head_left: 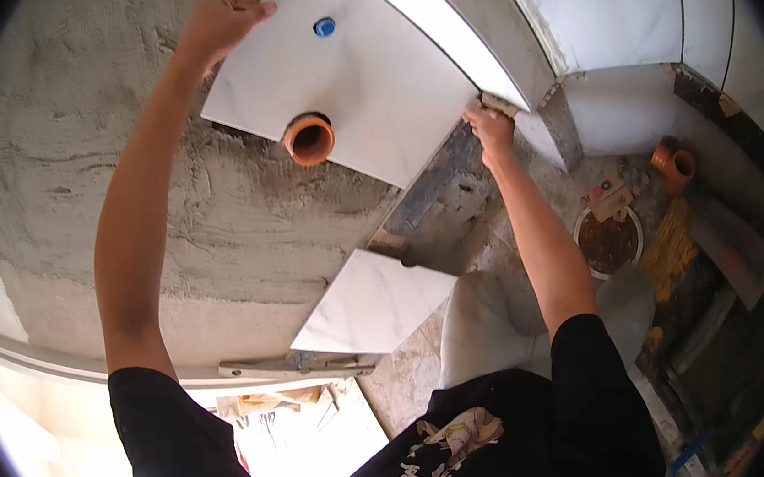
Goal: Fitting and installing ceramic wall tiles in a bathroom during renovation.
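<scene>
A large white wall tile with faint grey veining lies against the mortar-covered wall. An orange pipe sticks out through an opening near its lower edge, and a blue plug shows through a small round hole higher up. My left hand is closed at the tile's left edge, its fingertips touching the rim. At the opposite corner, my right hand is closed with the fingers curled against the tile's edge. Whether anything small sits inside either hand is hidden.
A cut white tile piece with a notch leans below, beside a long level. Wet grey mortar covers the wall at left. On the right are a bucket, another orange pipe fitting and a yellow broom head.
</scene>
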The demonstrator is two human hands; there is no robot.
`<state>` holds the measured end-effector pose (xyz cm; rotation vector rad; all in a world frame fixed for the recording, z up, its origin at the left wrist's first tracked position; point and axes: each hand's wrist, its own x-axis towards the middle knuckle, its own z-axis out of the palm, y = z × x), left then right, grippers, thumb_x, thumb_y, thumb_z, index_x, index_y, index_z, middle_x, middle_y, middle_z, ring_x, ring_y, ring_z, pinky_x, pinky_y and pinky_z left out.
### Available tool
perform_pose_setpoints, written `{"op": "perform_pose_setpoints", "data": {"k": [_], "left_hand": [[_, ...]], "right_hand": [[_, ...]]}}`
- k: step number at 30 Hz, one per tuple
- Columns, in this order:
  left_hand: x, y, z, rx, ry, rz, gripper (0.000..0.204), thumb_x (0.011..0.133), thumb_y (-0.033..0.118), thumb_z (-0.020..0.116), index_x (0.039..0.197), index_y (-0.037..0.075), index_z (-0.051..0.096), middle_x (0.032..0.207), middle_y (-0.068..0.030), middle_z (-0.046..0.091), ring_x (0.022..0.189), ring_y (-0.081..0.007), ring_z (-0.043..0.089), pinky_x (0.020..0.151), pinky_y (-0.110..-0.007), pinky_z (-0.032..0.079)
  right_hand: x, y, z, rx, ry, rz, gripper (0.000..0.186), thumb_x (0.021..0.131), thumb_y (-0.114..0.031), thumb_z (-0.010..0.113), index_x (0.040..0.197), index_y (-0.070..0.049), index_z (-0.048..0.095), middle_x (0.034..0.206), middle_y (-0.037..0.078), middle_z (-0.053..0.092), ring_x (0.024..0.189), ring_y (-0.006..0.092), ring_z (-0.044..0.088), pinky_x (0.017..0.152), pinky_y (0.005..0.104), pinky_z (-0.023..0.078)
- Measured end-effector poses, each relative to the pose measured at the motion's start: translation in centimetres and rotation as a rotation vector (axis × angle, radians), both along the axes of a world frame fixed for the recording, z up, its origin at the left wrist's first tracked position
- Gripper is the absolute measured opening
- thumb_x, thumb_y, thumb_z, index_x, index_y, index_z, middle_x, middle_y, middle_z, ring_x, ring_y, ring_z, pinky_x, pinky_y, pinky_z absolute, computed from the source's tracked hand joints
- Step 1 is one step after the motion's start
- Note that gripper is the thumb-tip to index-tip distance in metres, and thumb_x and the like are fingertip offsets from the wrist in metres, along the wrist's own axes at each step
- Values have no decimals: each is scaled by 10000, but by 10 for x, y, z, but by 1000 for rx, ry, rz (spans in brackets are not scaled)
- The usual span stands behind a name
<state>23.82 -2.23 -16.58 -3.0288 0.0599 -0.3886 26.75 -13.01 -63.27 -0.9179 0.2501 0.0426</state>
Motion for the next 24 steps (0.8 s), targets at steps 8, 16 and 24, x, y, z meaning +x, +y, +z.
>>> {"op": "perform_pose_setpoints", "data": {"k": [8,16,24], "left_hand": [[12,8,5,24,40,-98,366,846,417,694,971,76,739,808,0,661,771,-87,556,727,-274,451],[9,25,12,149,39,57,331,850,418,690,969,115,749,765,23,646,726,-77,558,722,-272,447],[0,9,9,123,-14,-97,344,849,419,675,867,78,716,704,1,640,669,-111,552,662,-312,454]], "right_hand": [[21,2,-12,-64,73,55,168,741,-181,799,808,-76,687,815,24,696,723,122,649,648,274,507],[11,11,2,-37,68,52,147,749,-161,791,794,-68,688,810,21,694,687,120,640,610,253,495],[12,5,1,87,2,118,161,767,-175,765,854,-85,664,832,15,687,744,121,648,666,268,493]]}}
